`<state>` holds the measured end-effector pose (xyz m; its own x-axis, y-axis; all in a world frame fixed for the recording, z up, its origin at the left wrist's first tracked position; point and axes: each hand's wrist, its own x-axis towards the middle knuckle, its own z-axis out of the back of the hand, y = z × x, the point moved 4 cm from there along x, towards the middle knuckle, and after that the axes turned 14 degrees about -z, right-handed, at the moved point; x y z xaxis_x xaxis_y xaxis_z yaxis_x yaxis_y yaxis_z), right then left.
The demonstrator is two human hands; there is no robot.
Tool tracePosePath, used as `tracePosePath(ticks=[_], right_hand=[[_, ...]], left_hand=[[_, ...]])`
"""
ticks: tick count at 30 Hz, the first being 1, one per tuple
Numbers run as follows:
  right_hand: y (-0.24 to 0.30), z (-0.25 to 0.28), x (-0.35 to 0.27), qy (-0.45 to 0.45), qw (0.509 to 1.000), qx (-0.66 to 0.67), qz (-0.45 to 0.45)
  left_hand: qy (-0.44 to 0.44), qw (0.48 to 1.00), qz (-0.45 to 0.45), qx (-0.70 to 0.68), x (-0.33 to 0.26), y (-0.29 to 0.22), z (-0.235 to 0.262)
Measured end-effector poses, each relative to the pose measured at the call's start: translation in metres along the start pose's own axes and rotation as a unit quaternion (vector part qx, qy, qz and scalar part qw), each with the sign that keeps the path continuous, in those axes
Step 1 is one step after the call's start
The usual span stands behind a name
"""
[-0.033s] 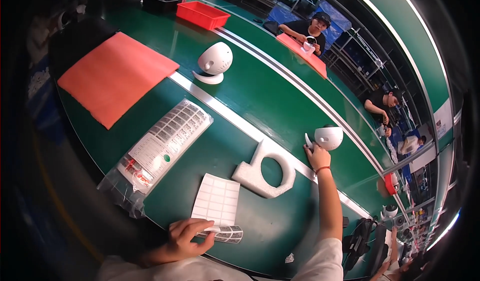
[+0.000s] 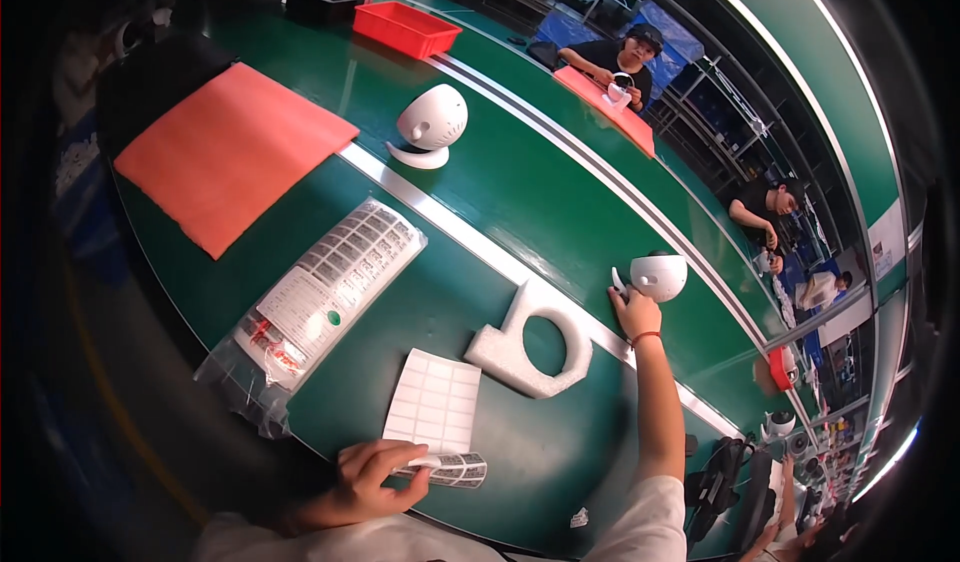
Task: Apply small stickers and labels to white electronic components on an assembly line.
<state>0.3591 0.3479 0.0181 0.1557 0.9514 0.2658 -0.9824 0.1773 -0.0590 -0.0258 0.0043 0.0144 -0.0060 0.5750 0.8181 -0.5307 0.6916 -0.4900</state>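
Observation:
My left hand (image 2: 375,477) pinches the near end of a sheet of labels (image 2: 432,402), where the sheet curls over and shows dark printed stickers; the rest lies with its pale gridded side up. At the end of my outstretched arm, my right hand (image 2: 637,314) grips the curved base of a white rounded device (image 2: 658,276), its fingertips partly hidden. Between the hands lies a white foam holder (image 2: 535,344) with a round hole. A second white rounded device (image 2: 432,120) stands on its curved foot farther left. A plastic-wrapped stack of label sheets (image 2: 335,297) lies left of the loose sheet.
An orange mat (image 2: 235,152) covers the left of the green table. At the back stand a red tray (image 2: 405,30) and a black tray (image 2: 322,2). Metal strips (image 2: 450,227) cross the tabletop. Across it, a person (image 2: 630,67) handles a white device; black cables (image 2: 715,482) lie at right.

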Motion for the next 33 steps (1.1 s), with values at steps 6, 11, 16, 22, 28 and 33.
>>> tracePosePath(ticks=[6,11,16,22,28,33], right_hand=[[0.083,0.035,-0.006,-0.036,0.995,0.063,0.063],[0.219,0.069,-0.022,-0.018,0.948,0.076,0.309],[0.314,0.052,-0.026,0.010,0.924,0.017,0.381],[0.359,0.035,-0.008,0.067,0.957,0.034,0.279],[0.362,0.017,0.011,0.093,0.972,0.042,0.213],[0.341,0.027,0.016,-0.002,0.974,0.073,0.213]], left_hand=[[-0.021,0.999,-0.015,-0.023,-0.005,0.003,0.000],[-0.010,0.999,-0.006,-0.052,-0.001,0.008,-0.002],[0.002,0.997,0.016,-0.076,0.001,0.013,0.004],[0.000,0.994,0.014,-0.107,0.002,0.016,0.005],[-0.003,0.993,0.011,-0.121,0.004,0.018,0.007],[-0.013,0.994,0.009,-0.112,0.005,0.016,0.009]])
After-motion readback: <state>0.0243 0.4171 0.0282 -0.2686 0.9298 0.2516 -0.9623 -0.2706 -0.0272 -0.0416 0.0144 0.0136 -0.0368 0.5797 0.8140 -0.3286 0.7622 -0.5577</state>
